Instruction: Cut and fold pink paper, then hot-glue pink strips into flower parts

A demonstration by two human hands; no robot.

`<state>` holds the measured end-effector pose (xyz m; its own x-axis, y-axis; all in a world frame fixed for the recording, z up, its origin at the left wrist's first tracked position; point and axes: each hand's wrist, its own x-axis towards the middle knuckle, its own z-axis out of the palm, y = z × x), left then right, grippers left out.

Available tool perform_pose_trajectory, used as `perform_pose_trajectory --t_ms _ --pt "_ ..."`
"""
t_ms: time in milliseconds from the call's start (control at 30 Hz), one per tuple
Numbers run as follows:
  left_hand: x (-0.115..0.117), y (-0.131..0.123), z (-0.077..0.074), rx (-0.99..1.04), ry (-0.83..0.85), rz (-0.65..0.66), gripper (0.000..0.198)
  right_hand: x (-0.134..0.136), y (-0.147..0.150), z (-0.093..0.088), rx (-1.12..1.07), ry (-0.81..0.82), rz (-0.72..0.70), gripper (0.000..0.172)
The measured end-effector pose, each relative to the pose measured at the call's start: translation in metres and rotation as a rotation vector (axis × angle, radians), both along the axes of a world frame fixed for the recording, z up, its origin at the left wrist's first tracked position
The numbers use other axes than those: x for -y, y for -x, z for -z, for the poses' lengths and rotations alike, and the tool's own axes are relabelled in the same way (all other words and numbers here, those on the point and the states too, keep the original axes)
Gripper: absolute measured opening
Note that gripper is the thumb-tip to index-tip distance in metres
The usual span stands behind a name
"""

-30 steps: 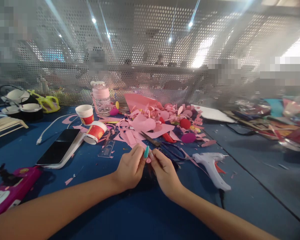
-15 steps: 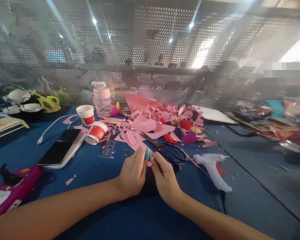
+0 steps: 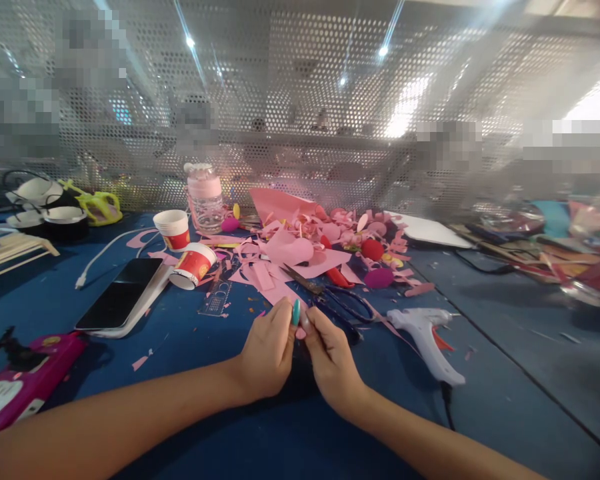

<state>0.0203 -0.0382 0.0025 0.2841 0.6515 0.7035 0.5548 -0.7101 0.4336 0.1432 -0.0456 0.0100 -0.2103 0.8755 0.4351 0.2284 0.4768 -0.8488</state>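
My left hand (image 3: 269, 347) and my right hand (image 3: 334, 360) meet above the table, both closed, thumbs and fingertips pressed close together. A small pink piece (image 3: 301, 333) shows just below the thumb tips, pinched between the two hands; most of it is hidden by fingers. At my left thumb's tip is a glossy teal oval (image 3: 295, 311) that looks like a painted nail. Just beyond my right hand lie dark-handled scissors (image 3: 347, 301), blades pointing up and left. A heap of pink paper scraps (image 3: 290, 247) spreads behind both hands.
On the right lies a white glue gun (image 3: 425, 337) with its cord. To the left are a phone (image 3: 120, 293), two paper cups (image 3: 194, 265), a clear stencil ruler (image 3: 216, 297) and a magenta device (image 3: 25, 380). Behind stands a water bottle (image 3: 205, 200) by a perforated metal screen (image 3: 300, 87).
The hands stay together in almost the same place, with fingertips shifted slightly. The teal oval has turned a little, and the pink piece sits slightly lower. The table items look unchanged.
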Motion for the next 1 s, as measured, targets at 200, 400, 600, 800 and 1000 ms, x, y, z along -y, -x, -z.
perform_pose_trajectory --t_ms 200,400,600,800,1000 --pt "-0.008 0.006 -0.005 0.152 0.098 0.16 0.017 -0.008 -0.007 -0.006 0.058 -0.179 0.031 0.022" --pt "-0.019 0.01 -0.004 0.094 -0.025 0.281 0.035 -0.02 -0.018 -0.006 0.182 -0.445 -0.022 0.018" --pt "-0.029 0.012 -0.002 0.229 0.013 0.285 0.033 -0.024 -0.017 -0.005 -0.013 -0.178 -0.026 0.019" --pt "-0.033 0.013 -0.003 0.299 0.064 0.226 0.029 -0.025 -0.015 -0.005 -0.192 -0.008 -0.008 0.033" --pt "-0.042 0.019 -0.004 0.181 0.075 0.075 0.021 -0.027 -0.02 -0.001 -0.019 -0.054 0.076 0.034"
